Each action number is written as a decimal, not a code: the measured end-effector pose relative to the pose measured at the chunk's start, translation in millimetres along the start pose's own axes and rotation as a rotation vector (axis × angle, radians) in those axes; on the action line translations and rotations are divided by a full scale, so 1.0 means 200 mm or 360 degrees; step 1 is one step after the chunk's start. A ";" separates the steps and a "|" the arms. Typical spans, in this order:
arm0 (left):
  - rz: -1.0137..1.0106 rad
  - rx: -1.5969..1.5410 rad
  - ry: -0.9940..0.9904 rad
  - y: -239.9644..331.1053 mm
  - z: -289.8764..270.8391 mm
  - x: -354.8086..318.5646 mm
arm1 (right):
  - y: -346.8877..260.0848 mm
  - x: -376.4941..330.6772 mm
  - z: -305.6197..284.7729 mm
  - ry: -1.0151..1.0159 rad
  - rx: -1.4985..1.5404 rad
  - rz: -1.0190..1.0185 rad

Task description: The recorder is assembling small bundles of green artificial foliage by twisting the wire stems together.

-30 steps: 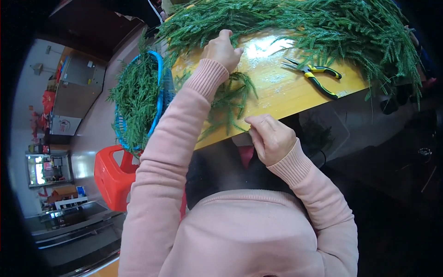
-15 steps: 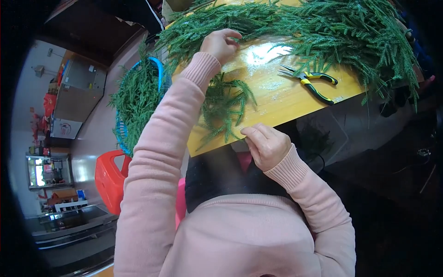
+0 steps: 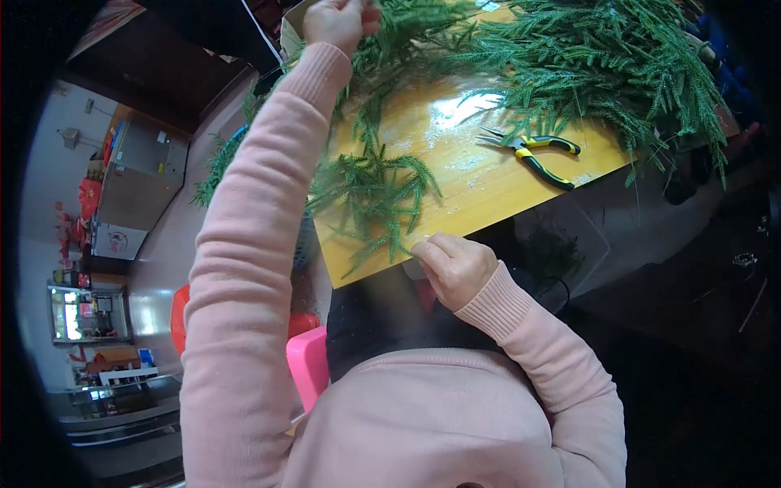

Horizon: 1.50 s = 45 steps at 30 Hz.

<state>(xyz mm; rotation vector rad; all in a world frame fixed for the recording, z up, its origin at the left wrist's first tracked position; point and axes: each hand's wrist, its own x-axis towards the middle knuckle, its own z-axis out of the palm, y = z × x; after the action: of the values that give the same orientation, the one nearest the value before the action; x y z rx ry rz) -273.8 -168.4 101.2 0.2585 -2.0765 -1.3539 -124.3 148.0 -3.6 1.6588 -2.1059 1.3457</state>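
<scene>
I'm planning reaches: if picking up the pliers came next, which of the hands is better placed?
Probably the right hand: it is at the near edge of the table, closer to the pliers. The left hand is stretched far off.

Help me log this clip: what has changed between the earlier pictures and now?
The left hand has moved away from the body, toward the far left of the table; whether it grips anything is unclear. The right hand stays at the near edge, beside the small green branch. The pliers still lie open on the table.
</scene>
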 end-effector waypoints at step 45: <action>-0.0614 -0.0484 -0.0107 0.36 0.07 -1.80 | -0.03 0.00 -0.10 0.0161 -0.0315 -0.0333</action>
<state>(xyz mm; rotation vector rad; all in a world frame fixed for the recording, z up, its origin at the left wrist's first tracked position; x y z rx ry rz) 10.6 49.5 15.8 0.5058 -1.9015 -1.9071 -127.5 162.5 10.6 1.6396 -1.8810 1.0965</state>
